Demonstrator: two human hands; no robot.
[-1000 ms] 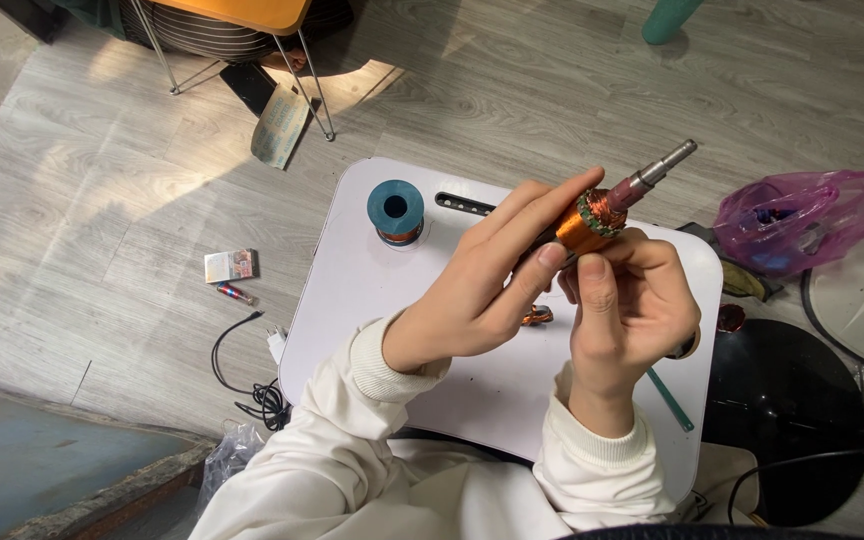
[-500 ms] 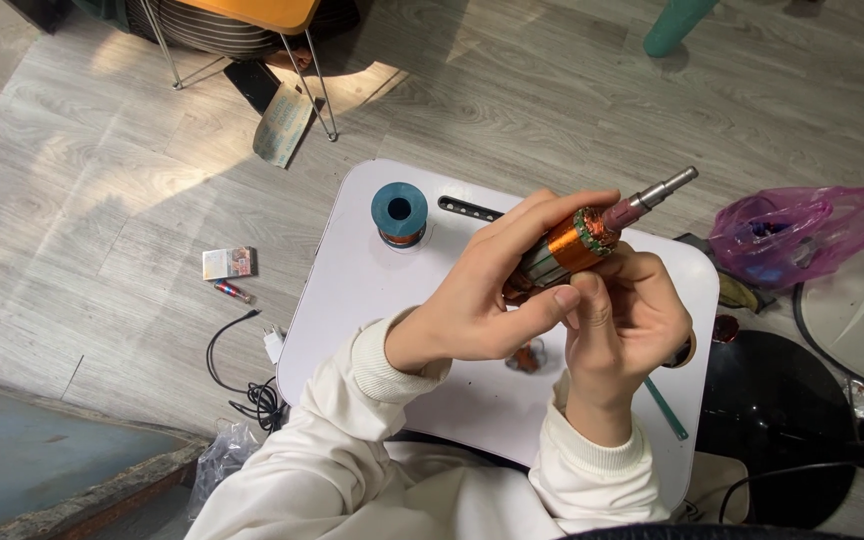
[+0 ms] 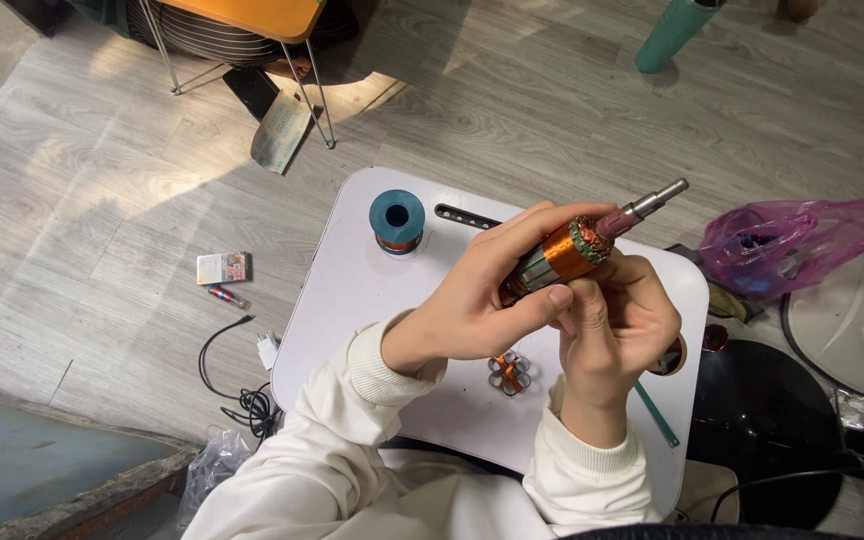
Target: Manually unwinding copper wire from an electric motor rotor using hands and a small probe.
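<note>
Above the white lap table, the motor armature remains tilted, shaft up-right, little changed from half a second ago. The left hand grips its body; the right hand closes on its lower end. One teal wire spool and one small copper coil lie on the table. One pink plastic bag, contents unclear, lies on the floor.

The lower part of the motor rotor was hidden inside the left hand and right hand. The chair and teal tube were cut off by the top edge.
</note>
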